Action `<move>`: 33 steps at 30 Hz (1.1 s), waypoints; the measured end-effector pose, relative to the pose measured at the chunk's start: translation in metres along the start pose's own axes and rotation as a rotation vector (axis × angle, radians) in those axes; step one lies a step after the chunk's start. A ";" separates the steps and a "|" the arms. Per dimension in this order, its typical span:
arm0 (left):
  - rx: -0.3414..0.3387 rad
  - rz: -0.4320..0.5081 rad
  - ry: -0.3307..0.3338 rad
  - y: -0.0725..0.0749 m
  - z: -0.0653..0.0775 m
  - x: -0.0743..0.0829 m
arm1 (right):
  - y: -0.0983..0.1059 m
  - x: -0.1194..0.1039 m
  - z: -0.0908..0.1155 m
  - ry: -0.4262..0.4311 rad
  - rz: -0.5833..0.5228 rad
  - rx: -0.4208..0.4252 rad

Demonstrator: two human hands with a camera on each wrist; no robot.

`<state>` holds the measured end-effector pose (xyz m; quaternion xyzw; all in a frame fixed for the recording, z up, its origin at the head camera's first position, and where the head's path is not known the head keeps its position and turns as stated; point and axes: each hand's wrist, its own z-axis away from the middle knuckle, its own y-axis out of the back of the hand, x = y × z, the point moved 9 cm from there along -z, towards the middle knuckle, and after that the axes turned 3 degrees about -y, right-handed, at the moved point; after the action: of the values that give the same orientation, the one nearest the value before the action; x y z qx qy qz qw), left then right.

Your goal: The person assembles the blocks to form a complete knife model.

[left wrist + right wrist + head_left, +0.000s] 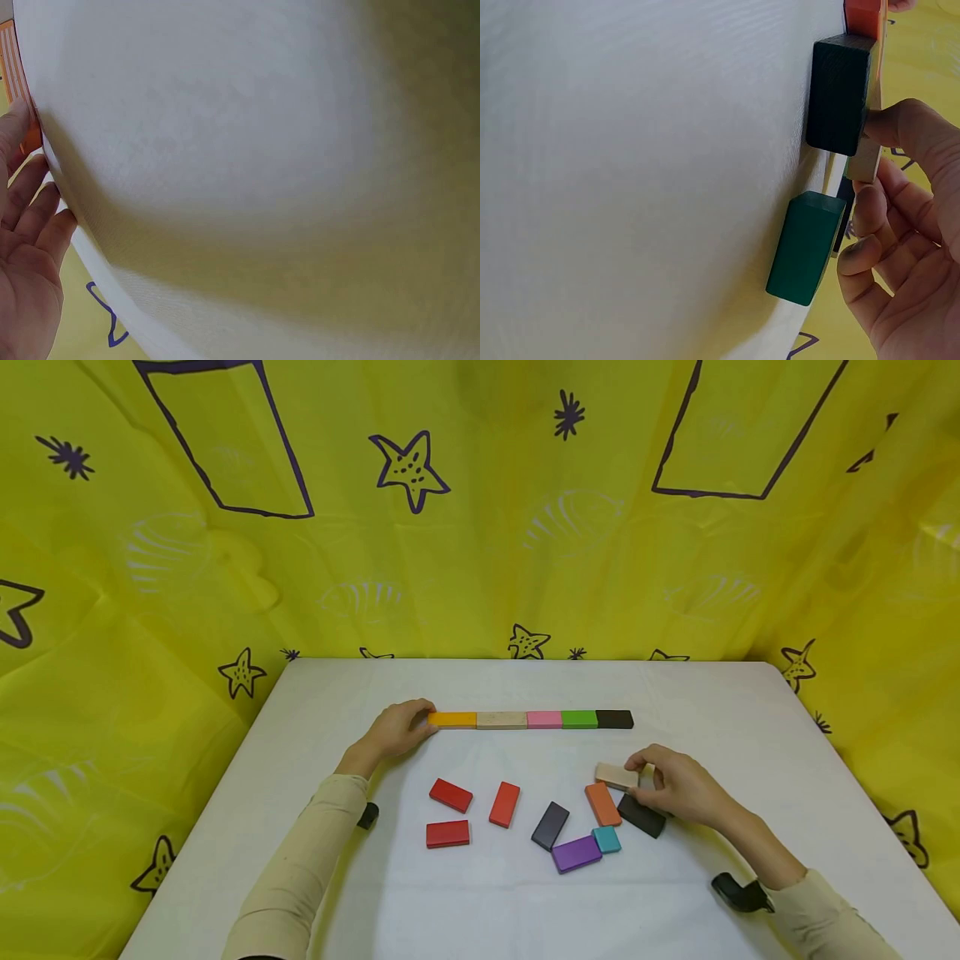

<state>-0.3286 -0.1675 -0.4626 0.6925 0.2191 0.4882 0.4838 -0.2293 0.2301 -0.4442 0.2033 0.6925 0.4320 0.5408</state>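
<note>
In the head view, a straight row of blocks lies across the table: yellow-orange [453, 719], plain wood [501, 721], pink [543, 719], green [579, 719] and dark brown [615, 719]. My left hand [397, 729] grips the left end of the yellow-orange block between thumb and fingers. Nearer and to the right, my right hand [686, 785] pinches a loose plain wood block [613, 775] by its right end. Just below that block are an orange block [602, 804] and a black block [643, 817]. The right wrist view also has a dark green block [804, 247] beside the fingers.
Three red blocks [504, 804] lie separately at the table's middle left. A charcoal block [551, 825], a purple block [577, 854] and a small teal block [607, 839] cluster in front of the orange one. Yellow patterned cloth [480, 527] hangs around the white table [480, 918].
</note>
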 end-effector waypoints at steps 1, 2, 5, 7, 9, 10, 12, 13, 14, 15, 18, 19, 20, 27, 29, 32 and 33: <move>-0.001 -0.001 0.001 0.000 0.000 0.000 | 0.000 -0.001 0.000 0.004 -0.002 0.002; 0.000 0.001 0.002 0.000 0.000 0.000 | 0.000 -0.001 -0.001 0.005 -0.004 0.006; 0.000 0.000 0.003 0.000 0.000 0.000 | 0.000 -0.004 -0.002 0.017 -0.007 0.016; 0.001 0.001 0.002 0.000 0.000 -0.001 | 0.000 -0.006 -0.004 0.026 -0.005 0.022; 0.003 0.003 0.000 0.000 0.000 -0.001 | -0.001 -0.008 -0.005 0.036 0.004 0.027; 0.003 0.004 -0.001 0.000 0.000 -0.001 | -0.001 -0.009 -0.006 0.041 0.008 0.027; 0.002 0.007 -0.001 0.000 0.000 -0.001 | -0.002 -0.011 -0.009 0.051 0.016 0.028; 0.001 0.006 -0.001 0.000 0.000 -0.001 | -0.003 -0.012 -0.010 0.057 0.017 0.029; 0.001 0.007 0.001 0.000 0.000 -0.001 | -0.004 -0.013 -0.011 0.062 0.017 0.030; 0.001 0.007 0.001 0.000 0.000 0.000 | -0.004 -0.014 -0.012 0.067 0.015 0.033; 0.001 0.012 0.002 0.000 0.001 0.000 | -0.005 -0.018 -0.016 0.089 0.006 0.040; 0.003 0.014 0.002 0.001 0.001 0.000 | -0.005 -0.019 -0.017 0.094 0.006 0.042; 0.003 0.015 0.001 0.001 0.001 0.000 | -0.006 -0.020 -0.018 0.098 0.005 0.043; 0.006 0.007 -0.005 0.001 0.001 0.000 | -0.011 -0.028 -0.025 0.100 -0.019 0.028; 0.009 0.008 -0.008 0.001 0.001 0.000 | -0.013 -0.030 -0.028 0.101 -0.022 0.026; 0.009 0.009 -0.010 0.001 0.001 0.000 | -0.015 -0.032 -0.031 0.098 -0.037 0.021; 0.009 0.009 -0.010 0.001 0.001 0.000 | -0.016 -0.033 -0.033 0.097 -0.040 0.018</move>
<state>-0.3275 -0.1682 -0.4617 0.6980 0.2157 0.4858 0.4799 -0.2457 0.1843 -0.4372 0.1733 0.7258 0.4242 0.5131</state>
